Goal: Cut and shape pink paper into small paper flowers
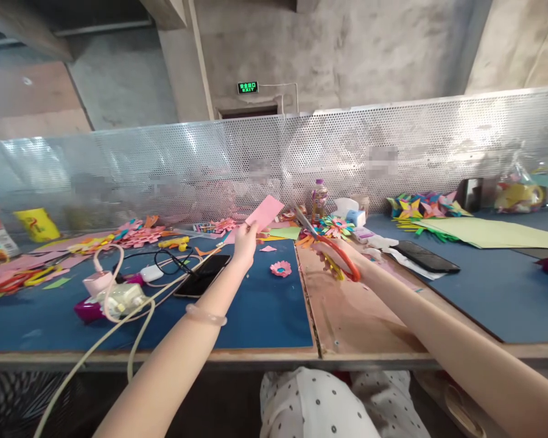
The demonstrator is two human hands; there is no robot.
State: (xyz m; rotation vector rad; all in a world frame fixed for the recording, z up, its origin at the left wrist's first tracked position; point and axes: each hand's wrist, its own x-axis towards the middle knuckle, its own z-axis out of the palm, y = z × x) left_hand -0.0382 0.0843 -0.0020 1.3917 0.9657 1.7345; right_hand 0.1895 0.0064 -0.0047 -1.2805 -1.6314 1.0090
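1. White dotted cloth [319, 401] lies nearer than the pink paper flower [281, 269], cut off by the bottom edge.
2. Left of the flower, a black phone [212, 274] is partly hidden by cables and the left forearm.
3. Just beyond the flower, to its left, the left hand [245, 244] pinches a pink paper sheet [265, 211], thumb and fingers together; fingers behind the sheet are hidden.
4. Right of the flower, the right hand [332, 250] is wrapped around orange-handled scissors [352, 267]; I cannot tell how far apart the blades stand.
5. Farther back, right of the flower, stands a purple-capped bottle [319, 196], its base obscured.
6. Farthest, behind the flower, comes a perforated metal panel [187, 158], blurred in patches.
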